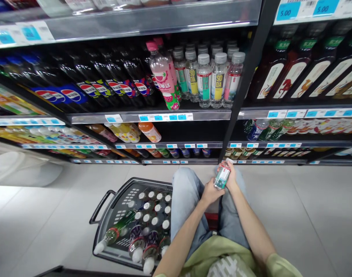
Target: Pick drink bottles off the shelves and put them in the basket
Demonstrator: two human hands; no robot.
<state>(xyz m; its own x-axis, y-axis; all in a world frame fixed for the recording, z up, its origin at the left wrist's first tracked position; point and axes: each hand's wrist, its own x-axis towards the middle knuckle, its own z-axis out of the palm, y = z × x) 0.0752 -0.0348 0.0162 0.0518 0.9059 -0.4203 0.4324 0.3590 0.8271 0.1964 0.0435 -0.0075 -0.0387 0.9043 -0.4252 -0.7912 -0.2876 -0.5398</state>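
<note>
Between my hands, over my knees, is a clear soda water bottle (pixel 222 175) with a white cap and a green, white and red label. My left hand (pixel 212 191) is closed around its lower end. My right hand (pixel 231 175) grips it nearer the cap. The bottle lies tilted, cap pointing toward the shelves. To my left stands a grey shopping basket (pixel 106 219) holding several white-capped bottles. A green bottle (pixel 118 227) leans inside it, and some dark-labelled bottles (pixel 136 238) lie near its front edge.
Ahead, a shelf holds soda water bottles (pixel 204 80), a pink bottle (pixel 164 77) and large cola bottles (pixel 89 86). An orange-capped bottle (pixel 149 132) stands one level lower. Dark tea bottles (pixel 297 73) fill the right bay. A white rounded container (pixel 17 169) sits at far left.
</note>
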